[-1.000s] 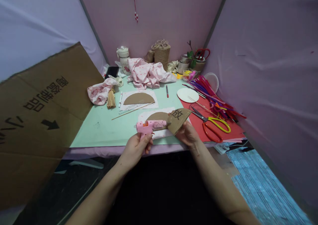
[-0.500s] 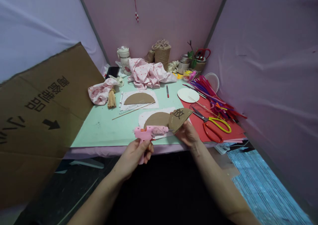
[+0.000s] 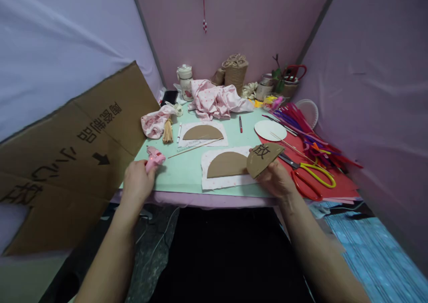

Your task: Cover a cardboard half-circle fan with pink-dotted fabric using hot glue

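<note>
My left hand grips a pink glue gun at the near left corner of the pale green table. My right hand holds up a brown cardboard half-circle with a black character printed on it. Just left of that piece, a second brown half-circle lies flat on a white cloth sheet. Further back, a third brown half-circle rests on another white sheet, with a thin wooden stick lying across its front.
A big cardboard sheet leans at the left. Scissors with yellow and red handles lie on red paper beside coloured pipe cleaners and a white disc. Pink cloth, a bundle of sticks, a twine spool and jars stand behind.
My left hand has carried the glue gun away from the lettered cardboard piece to the table's left corner. The camera view has swung left. My right hand still holds the piece.
</note>
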`<state>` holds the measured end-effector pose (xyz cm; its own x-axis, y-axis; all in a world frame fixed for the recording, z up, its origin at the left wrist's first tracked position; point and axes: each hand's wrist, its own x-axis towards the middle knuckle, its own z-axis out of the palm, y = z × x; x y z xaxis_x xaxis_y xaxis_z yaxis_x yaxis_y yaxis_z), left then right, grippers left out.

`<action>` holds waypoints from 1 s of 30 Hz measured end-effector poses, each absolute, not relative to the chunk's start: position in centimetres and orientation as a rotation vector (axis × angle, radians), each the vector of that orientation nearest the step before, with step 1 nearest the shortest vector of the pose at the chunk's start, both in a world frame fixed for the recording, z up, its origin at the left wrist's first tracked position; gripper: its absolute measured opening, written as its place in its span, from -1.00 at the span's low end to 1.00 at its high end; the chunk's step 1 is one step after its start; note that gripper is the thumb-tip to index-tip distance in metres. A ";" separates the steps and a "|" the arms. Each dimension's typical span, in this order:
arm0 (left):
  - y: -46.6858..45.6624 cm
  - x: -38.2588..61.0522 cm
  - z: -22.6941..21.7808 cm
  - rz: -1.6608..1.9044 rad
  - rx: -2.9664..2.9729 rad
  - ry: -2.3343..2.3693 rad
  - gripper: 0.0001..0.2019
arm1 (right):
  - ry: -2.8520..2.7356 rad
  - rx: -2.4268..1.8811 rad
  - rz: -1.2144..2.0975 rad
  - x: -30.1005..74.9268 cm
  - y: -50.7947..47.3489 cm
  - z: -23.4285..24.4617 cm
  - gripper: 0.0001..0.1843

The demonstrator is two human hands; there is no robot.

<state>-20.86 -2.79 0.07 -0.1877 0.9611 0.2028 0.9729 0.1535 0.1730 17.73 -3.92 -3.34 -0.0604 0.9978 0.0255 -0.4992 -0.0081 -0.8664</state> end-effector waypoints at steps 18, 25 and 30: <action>-1.8 -10.8 3.1 -1.080 -2.780 -1.702 -0.56 | -2.517 -1.469 0.527 15.5 -0.5 5.0 -0.38; -0.7 -6.2 3.1 -0.658 -3.038 -1.541 -0.51 | -2.672 -1.505 0.242 14.6 -0.3 5.2 -0.46; -0.3 -5.6 3.2 -0.587 -3.033 -1.553 -0.63 | -2.706 -1.496 0.188 14.5 -0.5 5.2 -0.48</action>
<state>-5.57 -0.29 3.22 0.5504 0.8213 0.1503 0.7157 -0.5568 0.4217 14.51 -0.54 5.15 -0.5328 0.8460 -0.0205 0.8407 0.5264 -0.1270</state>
